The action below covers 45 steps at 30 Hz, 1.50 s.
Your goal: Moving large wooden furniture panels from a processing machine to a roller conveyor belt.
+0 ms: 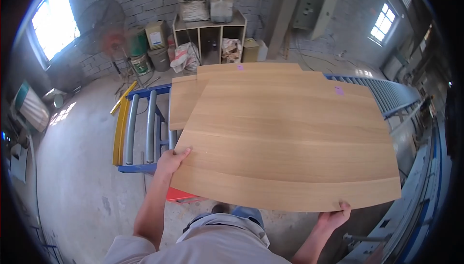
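Observation:
A large wood-grain panel (290,141) lies across the view in front of me, with a small purple label (340,90) near its far right corner. At the panel's left edge my left hand (170,161) is closed, its thumb on top and its fingers out of sight below. My right hand (335,217) grips the near edge toward the right, again thumb up with the other fingers mostly hidden. More panels of the same colour (185,100) show beyond and left of it, partly covered. Whether the held panel rests on them I cannot tell.
A blue-framed roller conveyor (140,128) with a yellow rail (120,133) stands at left; more rollers (382,92) run off at right. Something red (180,195) shows under the panel's near left corner. A shelf unit (210,29), buckets (160,57) and a fan (110,34) line the far wall.

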Available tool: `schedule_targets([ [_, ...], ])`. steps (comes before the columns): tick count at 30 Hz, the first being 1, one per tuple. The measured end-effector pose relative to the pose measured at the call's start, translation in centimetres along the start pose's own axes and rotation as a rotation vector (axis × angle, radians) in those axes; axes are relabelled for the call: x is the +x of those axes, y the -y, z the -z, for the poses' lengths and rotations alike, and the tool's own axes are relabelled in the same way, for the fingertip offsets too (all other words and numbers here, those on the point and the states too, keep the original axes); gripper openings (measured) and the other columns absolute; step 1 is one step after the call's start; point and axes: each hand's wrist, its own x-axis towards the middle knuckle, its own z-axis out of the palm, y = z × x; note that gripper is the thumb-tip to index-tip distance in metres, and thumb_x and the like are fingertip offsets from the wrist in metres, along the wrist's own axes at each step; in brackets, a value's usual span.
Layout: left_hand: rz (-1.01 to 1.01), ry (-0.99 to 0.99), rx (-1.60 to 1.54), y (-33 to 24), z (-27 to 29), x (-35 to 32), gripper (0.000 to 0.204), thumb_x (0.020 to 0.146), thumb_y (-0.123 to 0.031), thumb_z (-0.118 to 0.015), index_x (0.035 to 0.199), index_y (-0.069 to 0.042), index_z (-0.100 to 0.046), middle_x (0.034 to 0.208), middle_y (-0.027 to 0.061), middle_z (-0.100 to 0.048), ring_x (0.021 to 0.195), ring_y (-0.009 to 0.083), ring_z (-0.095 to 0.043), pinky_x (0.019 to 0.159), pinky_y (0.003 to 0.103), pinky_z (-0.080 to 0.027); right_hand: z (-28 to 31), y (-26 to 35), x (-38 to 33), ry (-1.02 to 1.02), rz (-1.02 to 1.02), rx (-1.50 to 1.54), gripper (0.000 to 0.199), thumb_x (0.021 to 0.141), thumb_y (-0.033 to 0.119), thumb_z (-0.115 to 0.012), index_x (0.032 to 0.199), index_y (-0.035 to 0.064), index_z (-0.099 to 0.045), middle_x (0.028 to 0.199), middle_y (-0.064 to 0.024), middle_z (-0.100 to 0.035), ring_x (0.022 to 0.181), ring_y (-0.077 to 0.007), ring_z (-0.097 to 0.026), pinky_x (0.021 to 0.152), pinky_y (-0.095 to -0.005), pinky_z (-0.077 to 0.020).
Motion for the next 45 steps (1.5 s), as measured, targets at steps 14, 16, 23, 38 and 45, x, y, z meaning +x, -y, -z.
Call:
schedule_targets([
  [14, 0.256, -0.18, 0.297, -7.2, -7.2, 17.1, 0.083, 0.069, -0.071, -0.066, 0.106, 0.003, -0.066, 0.107, 0.0203, -0.068, 0.106, 0.0332, -0.063, 0.092, 0.039, -0.047, -8.5, -20.2, 28.3, 0.06, -0.374, -0.07, 0.07, 0.063, 0.013, -0.054, 0.131, 0.0015, -0.043, 0.122, -0.0129, -0.054, 0.115, -0.0321, -0.054, 0.101, -0.0465, -0.0467],
  [16, 0.299, -0.202, 0.327, -8.7, -8.1, 18.4, 0.081, 0.07, -0.07, -0.066, 0.105, 0.003, -0.066, 0.106, 0.0205, -0.068, 0.106, 0.0334, -0.063, 0.092, 0.039, -0.047, -8.8, -22.4, 31.0, 0.086, -0.421, -0.074, 0.069, 0.063, 0.013, -0.054, 0.131, 0.0019, -0.043, 0.122, -0.0127, -0.054, 0.115, -0.0316, -0.054, 0.1, -0.0466, -0.0472],
  [23, 0.279, -0.267, 0.245, -11.4, -12.1, 21.4, 0.078, 0.072, -0.067, -0.067, 0.103, 0.005, -0.063, 0.101, 0.0223, -0.068, 0.101, 0.0357, -0.064, 0.085, 0.042, -0.049, -6.4, -30.3, 37.3, 0.022, -0.526, -0.17, 0.067, 0.067, 0.016, -0.051, 0.132, 0.0036, -0.044, 0.124, -0.0118, -0.054, 0.115, -0.031, -0.054, 0.096, -0.0465, -0.0484],
  [38, -0.133, -0.363, 0.504, -2.8, -15.1, 24.4, 0.054, 0.082, -0.037, -0.069, 0.12, -0.001, -0.054, 0.118, 0.0231, -0.059, 0.113, 0.0379, -0.055, 0.094, 0.045, -0.044, 1.6, -30.2, 37.8, -0.024, -0.922, -1.257, 0.046, 0.085, 0.04, -0.058, 0.109, 0.0009, -0.052, 0.08, -0.0151, -0.063, 0.05, -0.0219, -0.058, 0.047, -0.0349, -0.0518],
  [45, -0.175, -0.32, 0.366, 3.9, -15.5, 28.6, 0.072, 0.083, -0.022, -0.072, 0.142, 0.001, -0.037, 0.118, 0.0174, -0.059, 0.111, 0.0234, -0.057, 0.091, 0.035, -0.045, 4.7, -35.5, 32.3, -0.199, -0.592, -1.152, 0.059, 0.091, 0.054, -0.049, 0.121, 0.0043, -0.046, 0.109, -0.0126, -0.058, 0.071, -0.0195, -0.061, 0.057, -0.0336, -0.0533],
])
